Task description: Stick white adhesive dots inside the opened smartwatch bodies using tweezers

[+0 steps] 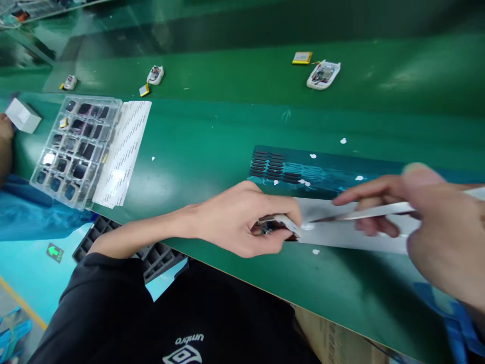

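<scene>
My left hand (242,217) is closed round a small white device housing (282,222), with electronic parts showing inside it between thumb and fingers. In my right hand (435,222) is a pair of tweezers (373,211), its tip pointing left toward the housing. A small white sticker piece (307,226) lies at the tweezer tip; whether the tip grips it I cannot tell. Under both hands lies a pale sheet (352,240). Just beyond is a blue film sheet (326,174) bearing rows of dark strips (267,164) and several white bits.
Housings with yellow batteries lie farther back, including an open housing (324,75) and its battery (302,57). At left are a clear tray (113,108) of dark screens, printed sheets (127,146) and a white box (23,115) near another person's hand (5,129).
</scene>
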The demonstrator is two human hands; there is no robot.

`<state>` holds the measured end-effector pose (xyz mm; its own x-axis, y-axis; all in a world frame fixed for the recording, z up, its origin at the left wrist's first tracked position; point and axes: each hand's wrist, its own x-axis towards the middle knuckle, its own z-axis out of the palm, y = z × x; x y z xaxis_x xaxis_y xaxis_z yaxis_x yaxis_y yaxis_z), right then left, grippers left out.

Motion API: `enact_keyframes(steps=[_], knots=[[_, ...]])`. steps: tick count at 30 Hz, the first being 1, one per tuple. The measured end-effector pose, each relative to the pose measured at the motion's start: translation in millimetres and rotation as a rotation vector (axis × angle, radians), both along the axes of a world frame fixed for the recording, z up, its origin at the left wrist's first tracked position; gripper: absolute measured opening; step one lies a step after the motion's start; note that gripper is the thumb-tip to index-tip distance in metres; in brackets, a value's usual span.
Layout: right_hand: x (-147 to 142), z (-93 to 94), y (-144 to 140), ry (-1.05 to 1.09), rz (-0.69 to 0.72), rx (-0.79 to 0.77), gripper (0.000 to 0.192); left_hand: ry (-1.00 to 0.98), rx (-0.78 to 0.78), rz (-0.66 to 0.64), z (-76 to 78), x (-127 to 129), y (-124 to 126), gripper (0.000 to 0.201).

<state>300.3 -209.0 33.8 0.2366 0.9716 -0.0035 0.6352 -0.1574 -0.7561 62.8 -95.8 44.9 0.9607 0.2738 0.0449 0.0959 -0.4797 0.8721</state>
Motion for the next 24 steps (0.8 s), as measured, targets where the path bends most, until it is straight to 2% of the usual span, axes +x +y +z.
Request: enact_keyframes(steps=[4,7,14,18,21,24], knots=[[-10.1,6.4,13.3,0.153,0.144,-0.115,0.067,0.070,0.311,-0.106,-4.9,-1.1,5.3,0.022],[-8.9,7.6,19.8,0.169,0.226,-0.158,0.060,0.102,0.442,-0.122,-9.4,-0.5,5.8,0.025],[-2.1,-1.4,21.1,0.209,0.182,-0.209,0.061,0.212,0.572,-0.126,-7.5,0.1,5.2,0.024],[-7.2,-5.3,21.7,0.351,0.141,-0.282,0.061,0.284,0.622,-0.151,-3.2,1.5,5.6,0.024],[-7.2,-8.1,24.5,0.453,0.160,-0.347,0.065,0.300,0.613,-0.158,-1.3,2.3,5.9,0.024],[-2.3,-10.7,27.5,0.464,0.189,-0.369,0.066,0.304,0.580,-0.143,-1.1,2.0,6.7,0.023]])
